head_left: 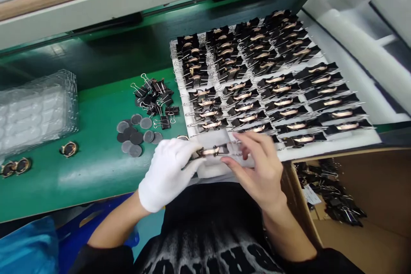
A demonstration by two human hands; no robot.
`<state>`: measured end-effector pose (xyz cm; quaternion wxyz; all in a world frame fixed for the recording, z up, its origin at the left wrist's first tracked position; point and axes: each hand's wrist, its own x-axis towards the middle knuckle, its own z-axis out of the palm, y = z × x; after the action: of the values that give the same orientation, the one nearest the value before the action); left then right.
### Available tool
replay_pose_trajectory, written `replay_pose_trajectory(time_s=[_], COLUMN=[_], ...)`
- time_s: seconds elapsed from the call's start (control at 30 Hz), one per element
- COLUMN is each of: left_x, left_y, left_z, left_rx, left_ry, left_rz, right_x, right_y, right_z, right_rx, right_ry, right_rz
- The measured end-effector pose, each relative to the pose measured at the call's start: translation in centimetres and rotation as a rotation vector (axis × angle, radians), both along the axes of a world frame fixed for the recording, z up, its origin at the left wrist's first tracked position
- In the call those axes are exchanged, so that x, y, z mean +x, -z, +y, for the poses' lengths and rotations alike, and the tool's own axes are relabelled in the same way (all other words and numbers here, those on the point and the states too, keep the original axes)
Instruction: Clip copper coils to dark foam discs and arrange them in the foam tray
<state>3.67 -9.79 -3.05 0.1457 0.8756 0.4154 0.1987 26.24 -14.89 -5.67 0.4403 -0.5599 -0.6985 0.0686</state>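
Observation:
My left hand [173, 167], in a white glove, pinches a rose-gold watch case [210, 151] edge-on between thumb and fingers. A black binder clip [222, 150] grips the right end of the case. My bare right hand [258, 165] is just right of that clip, thumb and forefinger apart on either side of its blurred wire handles. Whether the fingertips touch the handles I cannot tell. Behind both hands lies a white foam-lined tray [353, 140], carrying many rows of similar cases clamped with black binder clips.
Left of the tray, a pile of loose binder clips [157, 94] and several dark round discs [136, 138] lie on the green table [99, 180]. Further left are loose watch cases [69, 149] and stacked clear plastic trays [38, 113]. A cardboard box [369, 197] with clips stands lower right.

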Motion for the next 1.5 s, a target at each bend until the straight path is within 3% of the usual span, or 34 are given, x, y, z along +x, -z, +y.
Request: replay_pose_trajectory(time_s=[0.1, 0.17, 0.37, 0.6, 0.77, 0.83, 0.9, 1.0, 1.1, 1.17, 1.27, 1.4, 1.5], left_x=[1.1, 2.0, 3.5, 2.7, 1.8, -0.2, -3.9, -12.1, -20.2, -24.0, -26.8, -27.4, -26.1], left_y=[1.0, 1.4, 1.8, 3.5, 2.0, 1.4, 1.3, 1.9, 3.1, 4.0, 5.2, 6.1, 6.0], left_z=[0.3, 0.4, 0.0, -0.4, -1.2, -0.6, 0.5, 2.0, 2.4, 2.1, 1.6, 1.5, 1.1], left_rx=[0.210, 0.261, 0.317, 0.384, 0.275, 0.288, 0.346, 0.421, 0.247, 0.040, -0.103, -0.067, -0.027], left_ry=[-0.074, -0.093, -0.186, -0.364, -0.324, -0.330, -0.477, -0.913, -1.330, -1.346, -1.212, -1.158, -1.144], left_rz=[0.127, 0.161, 0.230, 0.203, 0.147, 0.061, 0.017, 0.050, 0.204, 0.319, 0.324, 0.234, 0.137], right_x=[0.0, -0.2, -0.4, -0.8, -0.5, -0.4, -0.7, -1.9, -3.7, -5.0, -6.9, -8.9, -9.9], right_y=[0.9, 1.3, 1.9, 2.1, 1.8, 1.8, 2.2, 3.2, 3.9, 3.8, 2.8, 1.6, 1.2], right_z=[-0.5, -0.9, -1.4, -1.0, -1.0, -0.9, -0.7, -0.5, -0.3, -0.2, -0.1, -0.4, -1.2], right_rx=[0.229, 0.274, 0.162, 0.023, 0.072, 0.098, 0.166, 0.281, 0.375, 0.410, 0.353, 0.230, 0.169], right_ry=[0.243, 0.301, 0.341, 0.379, 0.317, 0.268, 0.176, 0.005, -0.102, -0.139, -0.205, -0.277, -0.347], right_rz=[-0.102, -0.121, -0.174, -0.356, -0.331, -0.315, -0.277, -0.218, -0.177, -0.147, -0.129, -0.139, -0.037])
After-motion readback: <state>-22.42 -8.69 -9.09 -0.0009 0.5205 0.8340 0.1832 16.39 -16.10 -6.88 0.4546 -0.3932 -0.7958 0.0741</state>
